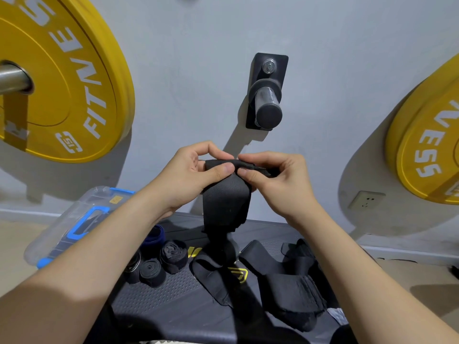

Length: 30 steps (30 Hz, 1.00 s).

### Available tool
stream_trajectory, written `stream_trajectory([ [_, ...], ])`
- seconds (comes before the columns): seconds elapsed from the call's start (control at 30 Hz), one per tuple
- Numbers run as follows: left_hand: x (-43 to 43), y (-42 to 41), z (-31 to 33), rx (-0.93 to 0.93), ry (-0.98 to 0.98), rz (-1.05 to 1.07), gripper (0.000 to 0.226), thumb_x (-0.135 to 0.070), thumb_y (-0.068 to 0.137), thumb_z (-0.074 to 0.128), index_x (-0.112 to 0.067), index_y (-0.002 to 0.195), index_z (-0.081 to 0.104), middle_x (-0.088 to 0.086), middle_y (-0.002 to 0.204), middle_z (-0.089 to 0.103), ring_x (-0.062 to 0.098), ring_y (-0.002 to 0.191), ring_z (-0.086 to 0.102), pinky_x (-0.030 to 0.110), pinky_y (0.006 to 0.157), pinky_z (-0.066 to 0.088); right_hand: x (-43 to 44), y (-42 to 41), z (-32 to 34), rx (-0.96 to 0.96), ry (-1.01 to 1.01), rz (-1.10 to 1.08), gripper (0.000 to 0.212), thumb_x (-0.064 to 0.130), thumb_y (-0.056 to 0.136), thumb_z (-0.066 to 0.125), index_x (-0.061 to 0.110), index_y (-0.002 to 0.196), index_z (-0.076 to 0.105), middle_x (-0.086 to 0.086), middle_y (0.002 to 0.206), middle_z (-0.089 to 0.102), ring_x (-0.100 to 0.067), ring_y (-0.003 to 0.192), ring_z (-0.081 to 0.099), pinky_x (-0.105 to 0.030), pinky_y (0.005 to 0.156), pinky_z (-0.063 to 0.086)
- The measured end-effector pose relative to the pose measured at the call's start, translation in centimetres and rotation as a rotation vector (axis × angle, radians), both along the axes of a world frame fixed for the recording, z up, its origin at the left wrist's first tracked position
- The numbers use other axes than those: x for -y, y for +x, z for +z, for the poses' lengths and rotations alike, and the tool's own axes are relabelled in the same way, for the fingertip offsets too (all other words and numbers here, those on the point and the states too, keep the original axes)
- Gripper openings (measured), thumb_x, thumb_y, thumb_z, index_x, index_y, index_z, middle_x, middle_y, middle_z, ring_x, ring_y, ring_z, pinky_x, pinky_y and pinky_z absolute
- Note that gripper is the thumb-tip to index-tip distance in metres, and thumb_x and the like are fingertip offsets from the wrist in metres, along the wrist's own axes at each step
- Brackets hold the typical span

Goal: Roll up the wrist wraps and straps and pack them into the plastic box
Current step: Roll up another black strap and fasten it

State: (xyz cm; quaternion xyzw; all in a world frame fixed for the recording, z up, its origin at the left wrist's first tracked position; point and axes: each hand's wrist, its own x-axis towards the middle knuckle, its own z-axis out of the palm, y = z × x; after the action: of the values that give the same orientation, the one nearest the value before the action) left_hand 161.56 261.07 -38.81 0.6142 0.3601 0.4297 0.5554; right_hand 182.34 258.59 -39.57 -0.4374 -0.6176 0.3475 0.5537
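Down and left of the fingers: plastic box [82, 219], clear with blue latches, tilted at the edge of the bench [161, 301]; open or closed, cannot tell. Closer in, below the left fingers: a blue roll [154, 235] and a few black rolls [173, 255], already wound, lying on the bench and not yet packed.

Left hand [188, 175]: thumb and forefinger curled, pinching the left end of the top edge of the black wrap [226, 202]. Wrap itself between the two sets of fingers, raised above the bench, top edge folded over as the start of a roll, the rest hanging straight down below the fingers to the bench. Right hand [275, 180]: thumb and fingers pinching the right end of the same fold, thumb tips almost meeting.

Judging by the drape: light, soft, limp cloth, not slippery, not fragile. Probably prone to springing open unless wound tight. Best gripped at both ends of the rolled core, thumbs in front, fingers behind, edges kept flush while turning.

Below and right of the right fingers: loose wraps [285, 281], black, heaped on the bench, not yet rolled.
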Motion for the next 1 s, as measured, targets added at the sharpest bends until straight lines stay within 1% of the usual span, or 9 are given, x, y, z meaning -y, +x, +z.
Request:
stream_trajectory([
  [0.1,-0.3,0.4,-0.3,0.070,-0.038,0.025,0.012,-0.030,0.087,0.079,-0.018,0.085,0.076,0.019,0.094,0.076,0.028,0.082,0.066,0.034,0.072,0.053,0.1,0.2,0.1,0.029,0.018,-0.014,0.035,-0.010,0.086,0.077,0.024,0.091,0.085,0.002,0.089,0.083,-0.011,0.083,0.078,-0.020,0.075,0.059],
  [0.2,-0.6,-0.1,-0.7,0.006,0.011,0.040,0.028,-0.027,0.078,0.087,-0.022,0.105,0.081,0.012,0.092,0.079,0.023,0.082,0.070,0.029,0.073,0.053,0.3,1.0,0.1,0.033,-0.040,0.091,0.027,0.002,0.088,0.083,0.021,0.108,0.084,-0.009,0.096,0.082,-0.024,0.093,0.078,-0.032,0.084,0.063],
  [0.27,-0.7,-0.5,-0.6,-0.021,0.014,0.037,0.042,-0.025,0.075,0.090,-0.020,0.115,0.081,0.008,0.092,0.081,0.016,0.083,0.076,0.021,0.073,0.057,0.4,1.3,0.1,0.063,-0.074,0.094,0.031,0.010,0.092,0.085,0.021,0.120,0.080,-0.011,0.090,0.079,-0.017,0.082,0.075,-0.032,0.076,0.063],
  [0.4,-0.5,-0.2,-0.6,-0.113,0.010,0.030,0.028,-0.040,0.082,0.082,-0.017,0.099,0.085,0.008,0.089,0.081,0.014,0.075,0.074,0.023,0.064,0.057,0.1,0.8,0.0,0.069,-0.024,0.006,0.023,0.004,0.090,0.085,0.022,0.104,0.082,0.005,0.082,0.081,-0.007,0.059,0.068,-0.022,0.058,0.055],
  [0.5,-0.2,0.2,-0.6,-0.039,-0.072,-0.008,0.043,-0.048,0.094,0.065,-0.011,0.105,0.083,0.007,0.090,0.080,0.012,0.075,0.074,0.023,0.060,0.058,-0.1,0.5,0.0,0.025,0.017,-0.025,0.030,0.002,0.086,0.087,0.030,0.097,0.082,0.007,0.089,0.083,-0.007,0.075,0.076,-0.024,0.073,0.060],
  [0.57,-0.2,0.3,-0.5,0.022,-0.094,-0.008,0.042,-0.040,0.096,0.067,-0.007,0.115,0.081,0.014,0.104,0.082,0.020,0.091,0.078,0.030,0.073,0.064,-0.1,0.7,0.0,0.058,0.034,-0.008,0.031,0.000,0.086,0.087,0.029,0.097,0.083,0.007,0.093,0.083,-0.009,0.087,0.079,-0.022,0.082,0.060],
  [0.67,-0.1,0.0,-0.5,0.054,-0.091,0.008,0.035,-0.024,0.087,0.077,-0.010,0.120,0.081,0.020,0.113,0.080,0.032,0.108,0.078,0.038,0.094,0.064,0.2,1.3,0.0,0.031,-0.039,0.090,0.020,0.007,0.092,0.083,0.020,0.108,0.082,-0.004,0.088,0.082,-0.014,0.072,0.074,-0.024,0.070,0.060],
  [0.8,-0.4,-0.4,-0.5,-0.029,-0.021,-0.014,0.029,-0.006,0.096,0.075,-0.012,0.124,0.076,0.020,0.113,0.080,0.026,0.100,0.078,0.034,0.092,0.063,-0.1,1.6,-0.4,0.041,-0.065,0.077,0.014,0.005,0.096,0.078,0.014,0.107,0.081,-0.005,0.079,0.079,-0.015,0.058,0.067,-0.027,0.058,0.058],
  [1.0,-0.4,0.4,-1.1,-0.056,0.023,-0.029,0.019,-0.016,0.110,0.057,-0.007,0.120,0.069,0.010,0.103,0.078,0.016,0.091,0.073,0.022,0.075,0.058,-0.3,1.7,-0.4,-0.013,-0.101,0.158,0.020,0.013,0.103,0.071,0.007,0.121,0.079,-0.002,0.090,0.080,-0.018,0.073,0.071,-0.034,0.069,0.063],
])
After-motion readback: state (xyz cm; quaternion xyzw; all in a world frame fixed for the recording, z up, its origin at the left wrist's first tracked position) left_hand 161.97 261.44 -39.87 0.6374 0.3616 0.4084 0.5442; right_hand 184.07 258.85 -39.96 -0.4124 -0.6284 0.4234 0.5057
